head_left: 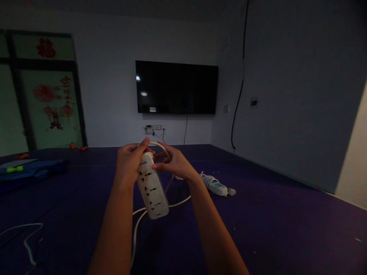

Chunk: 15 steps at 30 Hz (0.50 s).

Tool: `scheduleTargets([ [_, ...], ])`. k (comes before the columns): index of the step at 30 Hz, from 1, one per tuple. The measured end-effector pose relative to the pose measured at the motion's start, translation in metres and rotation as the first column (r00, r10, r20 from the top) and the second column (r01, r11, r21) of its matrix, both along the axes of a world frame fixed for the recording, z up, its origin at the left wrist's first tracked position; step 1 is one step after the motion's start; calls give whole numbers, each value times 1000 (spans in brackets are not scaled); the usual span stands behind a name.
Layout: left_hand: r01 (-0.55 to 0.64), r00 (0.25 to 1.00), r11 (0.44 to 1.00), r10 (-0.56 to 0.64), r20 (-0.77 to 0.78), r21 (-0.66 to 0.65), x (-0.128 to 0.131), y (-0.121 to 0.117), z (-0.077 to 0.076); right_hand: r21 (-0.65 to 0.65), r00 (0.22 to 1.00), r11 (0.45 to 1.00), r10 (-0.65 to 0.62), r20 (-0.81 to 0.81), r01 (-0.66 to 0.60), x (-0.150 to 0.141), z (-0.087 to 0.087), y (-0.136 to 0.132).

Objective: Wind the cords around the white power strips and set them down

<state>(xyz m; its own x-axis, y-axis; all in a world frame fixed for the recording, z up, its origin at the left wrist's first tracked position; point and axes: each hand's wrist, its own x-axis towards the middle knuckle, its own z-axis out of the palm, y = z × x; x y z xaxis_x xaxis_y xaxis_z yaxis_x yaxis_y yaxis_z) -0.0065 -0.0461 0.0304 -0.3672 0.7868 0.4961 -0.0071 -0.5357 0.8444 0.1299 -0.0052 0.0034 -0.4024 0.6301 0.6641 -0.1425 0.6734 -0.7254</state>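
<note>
The long white multi-socket power strip (153,191) is held up, tilted, above the purple floor (258,236), its top end gripped by the left hand (129,158), with the thumb bent over toward the cable. The thin white cable (158,144) is looped over the strip's top end and is held between the fingers of the right hand (176,162), whose thumb is placed by the strip's upper edge. More of the cable is trailed below and behind the strip. Just beyond the right forearm, a second white power strip wrapped in its own cord (215,186) is seen on the floor. At far left, a blue cloth item (37,170) is laid out; on the far wall, a wide black television (177,88) is mounted.
</note>
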Motion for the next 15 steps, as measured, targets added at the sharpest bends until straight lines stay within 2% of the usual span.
scheduleTargets([
  [3, -5, 999, 1000, 5, -31, -6, 5, 2, -2, -110, 989, 986, 131, 61, -124, 6, -2, 3],
  [5, -16, 999, 1000, 16, -49, -11, 9, 5, -4, -165, 983, 975, 162, 82, -147, 10, -3, 4],
  [9, -55, 997, 998, 56, -44, 17, 16, 12, -7, -158, 986, 982, 119, 112, -101, 13, -2, 5],
  [15, -79, 995, 992, 85, -61, 97, 17, 19, -10, -117, 999, 993, -18, 45, 23, 9, 1, 4],
])
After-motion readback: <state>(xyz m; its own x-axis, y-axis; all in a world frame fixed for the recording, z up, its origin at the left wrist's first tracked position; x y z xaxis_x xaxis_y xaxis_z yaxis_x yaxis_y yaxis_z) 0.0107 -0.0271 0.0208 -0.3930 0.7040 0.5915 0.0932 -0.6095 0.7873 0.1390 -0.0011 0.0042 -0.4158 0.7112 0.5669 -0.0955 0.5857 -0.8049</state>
